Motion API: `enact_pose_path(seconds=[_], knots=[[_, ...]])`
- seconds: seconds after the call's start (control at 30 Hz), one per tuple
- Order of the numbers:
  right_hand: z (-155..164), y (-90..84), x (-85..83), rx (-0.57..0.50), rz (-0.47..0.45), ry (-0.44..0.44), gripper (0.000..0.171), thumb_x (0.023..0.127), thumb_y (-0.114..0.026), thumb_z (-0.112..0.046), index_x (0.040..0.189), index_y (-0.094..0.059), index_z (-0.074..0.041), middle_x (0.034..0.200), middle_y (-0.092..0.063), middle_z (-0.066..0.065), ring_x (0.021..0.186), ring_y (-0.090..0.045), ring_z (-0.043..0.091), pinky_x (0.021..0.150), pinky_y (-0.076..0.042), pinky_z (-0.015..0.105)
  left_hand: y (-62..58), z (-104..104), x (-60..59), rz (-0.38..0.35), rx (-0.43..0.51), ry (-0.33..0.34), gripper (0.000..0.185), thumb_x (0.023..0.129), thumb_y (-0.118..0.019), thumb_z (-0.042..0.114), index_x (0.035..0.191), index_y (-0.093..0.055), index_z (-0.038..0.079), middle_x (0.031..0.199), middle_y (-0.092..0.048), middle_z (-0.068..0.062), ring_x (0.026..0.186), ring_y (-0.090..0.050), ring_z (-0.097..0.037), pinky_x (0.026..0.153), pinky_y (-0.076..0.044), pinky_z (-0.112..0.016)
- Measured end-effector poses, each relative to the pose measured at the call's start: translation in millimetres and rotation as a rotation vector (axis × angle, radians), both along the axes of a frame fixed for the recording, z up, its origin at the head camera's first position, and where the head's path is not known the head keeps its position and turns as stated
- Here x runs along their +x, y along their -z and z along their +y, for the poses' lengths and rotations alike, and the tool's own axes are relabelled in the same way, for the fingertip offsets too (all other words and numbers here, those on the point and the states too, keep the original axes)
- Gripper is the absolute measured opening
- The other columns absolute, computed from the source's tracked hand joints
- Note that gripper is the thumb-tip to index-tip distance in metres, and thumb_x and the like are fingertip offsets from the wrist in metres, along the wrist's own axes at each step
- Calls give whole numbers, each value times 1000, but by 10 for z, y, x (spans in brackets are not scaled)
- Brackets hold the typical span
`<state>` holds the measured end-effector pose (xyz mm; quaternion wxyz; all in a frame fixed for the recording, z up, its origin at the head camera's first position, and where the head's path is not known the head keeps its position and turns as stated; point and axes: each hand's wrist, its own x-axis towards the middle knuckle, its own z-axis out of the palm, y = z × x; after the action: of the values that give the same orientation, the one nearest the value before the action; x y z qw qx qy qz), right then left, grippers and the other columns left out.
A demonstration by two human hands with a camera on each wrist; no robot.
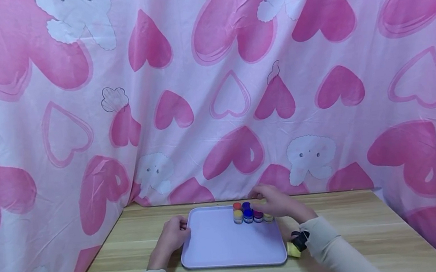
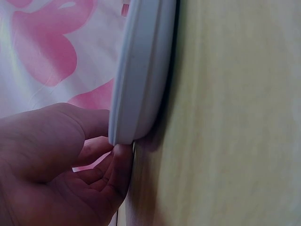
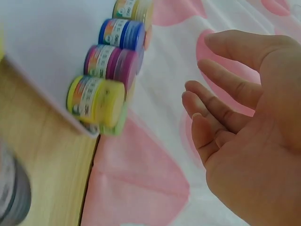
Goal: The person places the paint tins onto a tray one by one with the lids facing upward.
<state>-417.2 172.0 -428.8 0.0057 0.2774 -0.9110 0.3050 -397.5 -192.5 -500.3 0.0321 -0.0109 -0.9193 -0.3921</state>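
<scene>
Several small paint pots (image 1: 248, 214) stand in two short rows at the far right corner of a pale lilac tray (image 1: 223, 244), which lies flat on the wooden table (image 1: 377, 234). The left hand (image 1: 172, 238) grips the tray's left rim, thumb on top and fingers curled under the edge. The right hand (image 1: 277, 202) hovers over the pots with fingers loosely spread, holding nothing. The pots look light, hard and smooth-sided, likely to tip or slide on the slick tray if nudged; each is best pinched round its lid or ribbed sides from above. The tray seems stiff, thin plastic, easily steadied by its raised rim. A yellow pot (image 1: 292, 249) sits off the tray by the right sleeve
</scene>
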Motion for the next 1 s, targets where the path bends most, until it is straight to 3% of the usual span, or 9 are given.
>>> enact_pose_path(seconds=[0.17,0.27,0.57,1.0], knots=[[205,15,95,-16,48,-9,20,102,-76,-21,121,-72,-16,119,-74,6,114,-68,35,101,-61,54,0,2,1,-2,0,0,22,96,-72,1,117,-73,-6,95,-68,-8,86,-62,-19,76,-58,-35],[315,45,159,-18,49,-11,21,102,-76,-18,121,-71,-14,119,-74,9,110,-68,31,96,-62,48,3,7,4,-14,2,-5,23,96,-72,2,118,-72,-6,96,-69,-8,87,-62,-19,76,-58,-35],[578,177,339,18,-72,130,29,102,-76,-28,128,-71,-15,117,-72,-3,108,-62,16,91,-59,31,-11,22,26,-16,0,-9,24,97,-71,1,119,-72,-6,97,-68,-9,87,-62,-20,77,-58,-35],[859,364,465,31,-151,123,26,101,-77,-29,121,-73,-12,106,-71,-2,97,-62,20,73,-56,25,12,21,8,-9,-2,-2,25,96,-71,2,120,-72,-6,98,-69,-9,87,-63,-20,77,-60,-36]])
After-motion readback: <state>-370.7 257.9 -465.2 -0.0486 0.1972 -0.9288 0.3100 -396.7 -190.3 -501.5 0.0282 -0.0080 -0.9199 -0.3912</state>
